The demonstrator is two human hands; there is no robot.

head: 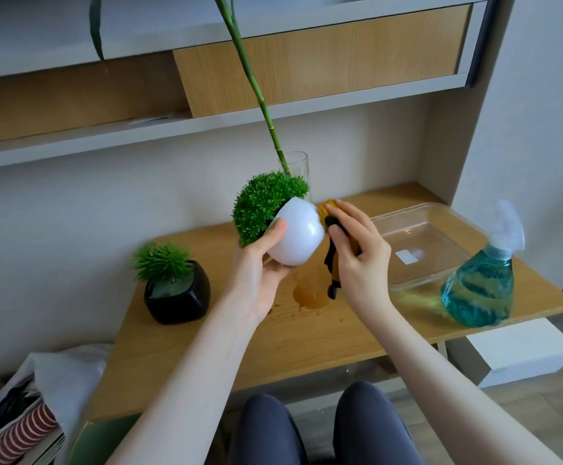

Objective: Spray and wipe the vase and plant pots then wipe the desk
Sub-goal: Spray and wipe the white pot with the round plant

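Head view, figure legend. Wooden desk (307, 333) lay below both hands and carried a small amber puddle (310, 290) directly beneath the fingers of the right hand. Clear plastic tray (447, 273) sat on the desk just beyond the right hand's knuckles, away from the fingertips. Spray bottle (481, 283) of blue-green liquid stood past the tray, well apart from either hand. Black plant pot (177, 298) with a spiky green tuft stood on the desk to the outer side of the left wrist, untouched. Glass vase (298, 169) holding a tall green stem (256, 92) stood behind the fingertips of both hands. White plant pot (298, 234), round and bearing a green ball of foliage, was lifted off the desk and tilted toward the left; the left hand (260, 263) cupped it from below, thumb curled over its near side, the remaining fingers hidden behind it. Right hand (357, 250) had its fingers curled round a yellow and black cloth (330, 260), pressing it against the pot's right side, with the cloth's tail hanging below the fingers.
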